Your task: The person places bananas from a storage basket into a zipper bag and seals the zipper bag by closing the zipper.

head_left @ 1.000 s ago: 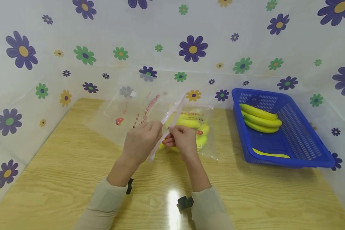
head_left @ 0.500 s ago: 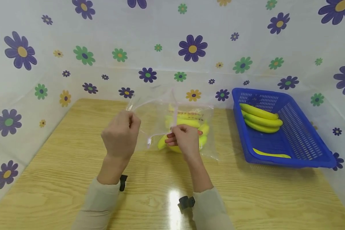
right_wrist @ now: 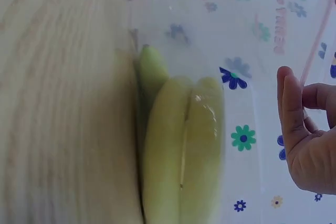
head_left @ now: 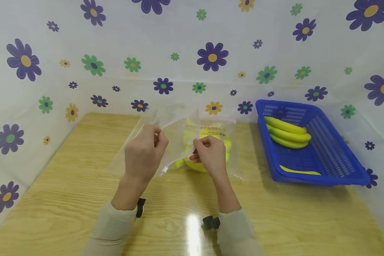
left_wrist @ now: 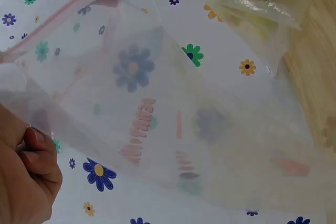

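Observation:
A clear zip bag (head_left: 179,137) with a pinkish zip edge is held up between both hands, its mouth spread apart. The left hand (head_left: 144,153) grips one side of the mouth with curled fingers. On the other side, the right hand (head_left: 211,154) pinches the edge between thumb and fingers. A white slider (head_left: 165,169) hangs at the lower corner. Red print (left_wrist: 139,132) shows on the bag in the left wrist view. Behind the right hand lies a second clear bag (head_left: 233,160) with several yellow bananas (right_wrist: 181,150) inside.
A blue plastic basket (head_left: 320,179) stands at the right of the wooden table (head_left: 67,199), with several bananas (head_left: 286,131) inside and another banana (head_left: 299,171) near its front wall. A flower-patterned sheet (head_left: 179,32) encloses the back and sides.
The bag's zip edges were close together a second ago and have since been pulled apart. The left hand moved left, then slightly back right; the right hand shifted a little right.

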A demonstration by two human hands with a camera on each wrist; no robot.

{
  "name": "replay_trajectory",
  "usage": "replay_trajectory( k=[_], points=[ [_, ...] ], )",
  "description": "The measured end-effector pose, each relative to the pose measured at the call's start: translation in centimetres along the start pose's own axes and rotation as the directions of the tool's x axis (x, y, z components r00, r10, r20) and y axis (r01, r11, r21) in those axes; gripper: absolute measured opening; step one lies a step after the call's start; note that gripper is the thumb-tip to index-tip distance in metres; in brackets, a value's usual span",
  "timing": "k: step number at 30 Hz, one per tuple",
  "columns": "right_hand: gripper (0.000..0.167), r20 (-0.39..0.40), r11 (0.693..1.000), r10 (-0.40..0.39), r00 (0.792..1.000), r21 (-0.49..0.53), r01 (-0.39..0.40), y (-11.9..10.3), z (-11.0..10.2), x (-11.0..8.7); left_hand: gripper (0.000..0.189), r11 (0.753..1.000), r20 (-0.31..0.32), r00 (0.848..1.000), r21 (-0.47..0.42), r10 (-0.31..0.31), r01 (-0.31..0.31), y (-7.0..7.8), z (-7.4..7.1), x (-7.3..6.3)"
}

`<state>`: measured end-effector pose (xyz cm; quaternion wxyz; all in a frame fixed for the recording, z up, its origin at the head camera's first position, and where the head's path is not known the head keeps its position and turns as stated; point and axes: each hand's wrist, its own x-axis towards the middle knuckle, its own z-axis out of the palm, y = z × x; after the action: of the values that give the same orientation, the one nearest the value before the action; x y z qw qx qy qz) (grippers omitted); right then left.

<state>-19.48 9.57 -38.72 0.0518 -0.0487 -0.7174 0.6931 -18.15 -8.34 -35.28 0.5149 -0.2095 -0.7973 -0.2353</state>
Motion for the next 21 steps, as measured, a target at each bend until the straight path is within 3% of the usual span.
replay_trajectory(
  k=[6, 11, 18, 21],
  points=[
    [0.022, 0.041, 0.996, 0.008, 0.999, -0.094, -0.004, -1.1, -1.5, 0.1, 0.008, 0.999, 0.019, 0.999, -0.018, 0.035, -0.035, 0.7, 1.2, -0.7],
    [0.025, 0.020, 0.983, 0.037, 0.999, -0.182, -0.033, -1.1, -3.1, 0.6, 0.009, 1.000, -0.033, 0.999, -0.022, 0.013, -0.014, 1.2, 1.5, -0.3],
    [0.024, 0.023, 0.979, 0.061, 0.998, -0.195, -0.055, -0.9, -5.2, 1.6, 0.008, 0.996, -0.154, 0.988, -0.093, -0.031, 0.017, 1.8, 1.4, 0.8],
    [0.024, 0.035, 0.981, 0.071, 0.997, -0.186, -0.064, -0.5, -5.5, 2.0, 0.005, 0.994, -0.138, 0.990, -0.106, -0.022, 0.008, 1.9, 1.4, 1.0]
  ],
)
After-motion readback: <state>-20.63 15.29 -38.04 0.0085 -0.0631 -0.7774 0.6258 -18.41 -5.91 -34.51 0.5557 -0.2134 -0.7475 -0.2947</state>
